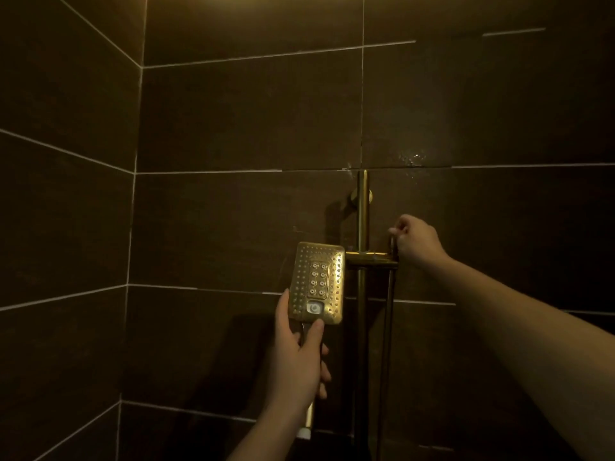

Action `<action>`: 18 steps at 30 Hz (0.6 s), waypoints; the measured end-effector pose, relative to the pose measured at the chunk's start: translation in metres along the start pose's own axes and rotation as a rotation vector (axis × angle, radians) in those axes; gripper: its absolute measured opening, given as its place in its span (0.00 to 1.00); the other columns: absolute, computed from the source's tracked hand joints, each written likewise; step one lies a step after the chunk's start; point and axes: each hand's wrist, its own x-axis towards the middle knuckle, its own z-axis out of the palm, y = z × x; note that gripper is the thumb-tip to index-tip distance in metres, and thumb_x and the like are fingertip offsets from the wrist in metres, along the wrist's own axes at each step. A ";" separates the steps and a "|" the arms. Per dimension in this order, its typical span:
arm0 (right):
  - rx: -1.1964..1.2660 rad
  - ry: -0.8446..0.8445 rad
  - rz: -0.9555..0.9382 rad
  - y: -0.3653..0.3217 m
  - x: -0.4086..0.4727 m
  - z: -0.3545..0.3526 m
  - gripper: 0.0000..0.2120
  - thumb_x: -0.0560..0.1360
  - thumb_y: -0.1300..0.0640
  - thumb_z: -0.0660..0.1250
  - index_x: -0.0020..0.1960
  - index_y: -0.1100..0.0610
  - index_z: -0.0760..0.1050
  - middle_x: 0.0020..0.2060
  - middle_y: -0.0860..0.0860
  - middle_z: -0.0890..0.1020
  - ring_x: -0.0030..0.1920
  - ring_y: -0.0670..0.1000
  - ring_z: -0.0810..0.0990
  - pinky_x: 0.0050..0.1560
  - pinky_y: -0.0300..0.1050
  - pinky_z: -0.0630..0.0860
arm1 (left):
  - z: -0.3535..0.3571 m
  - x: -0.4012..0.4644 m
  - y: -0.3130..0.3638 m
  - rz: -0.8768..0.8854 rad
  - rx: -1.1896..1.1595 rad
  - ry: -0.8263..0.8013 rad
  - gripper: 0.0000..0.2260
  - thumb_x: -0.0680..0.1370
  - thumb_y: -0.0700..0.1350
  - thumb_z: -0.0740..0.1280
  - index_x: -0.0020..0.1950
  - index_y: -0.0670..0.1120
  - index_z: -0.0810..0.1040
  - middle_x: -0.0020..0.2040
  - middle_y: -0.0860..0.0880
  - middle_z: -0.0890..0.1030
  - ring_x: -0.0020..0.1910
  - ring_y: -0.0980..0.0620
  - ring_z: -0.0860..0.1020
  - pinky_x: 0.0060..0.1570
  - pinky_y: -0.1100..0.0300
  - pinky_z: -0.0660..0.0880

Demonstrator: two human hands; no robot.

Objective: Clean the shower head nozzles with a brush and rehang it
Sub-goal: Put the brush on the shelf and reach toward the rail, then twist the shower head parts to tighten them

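the left hand (pixel 296 357) holds the shower head (pixel 316 283) by its handle, holes facing us. the right hand (pixel 416 239) pinches the holder (pixel 372 259) on the rail (pixel 362 211), maybe to hang it.

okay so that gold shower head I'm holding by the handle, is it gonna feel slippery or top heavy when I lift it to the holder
Probably somewhat slippery: the shower head looks glossy and metallic, and droplets glint on the tile wall. Likely top-heavy too, since its broad rectangular face sits above the slim handle your left hand grips. It should stay rigid, though a hose below may tug.
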 end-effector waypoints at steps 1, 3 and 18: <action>0.044 0.021 0.006 -0.003 0.005 -0.005 0.03 0.81 0.57 0.60 0.52 0.54 0.72 0.46 0.51 0.77 0.48 0.50 0.77 0.42 0.45 0.73 | 0.001 0.002 0.002 0.001 -0.006 0.002 0.31 0.83 0.47 0.65 0.78 0.70 0.55 0.47 0.39 0.82 0.29 0.50 0.77 0.25 0.57 0.75; 0.200 0.059 0.052 -0.008 0.012 -0.018 0.05 0.82 0.55 0.57 0.53 0.53 0.70 0.48 0.53 0.78 0.48 0.51 0.79 0.40 0.46 0.74 | 0.004 0.004 0.004 0.003 -0.031 0.022 0.31 0.83 0.46 0.65 0.78 0.71 0.55 0.47 0.39 0.82 0.28 0.50 0.77 0.24 0.57 0.75; 0.284 -0.220 0.017 0.041 -0.289 0.029 0.16 0.80 0.57 0.62 0.66 0.45 0.67 0.48 0.43 0.79 0.44 0.39 0.81 0.41 0.31 0.76 | 0.022 -0.071 -0.033 -0.236 -0.327 0.226 0.06 0.83 0.44 0.66 0.53 0.41 0.77 0.37 0.45 0.78 0.26 0.54 0.76 0.22 0.60 0.72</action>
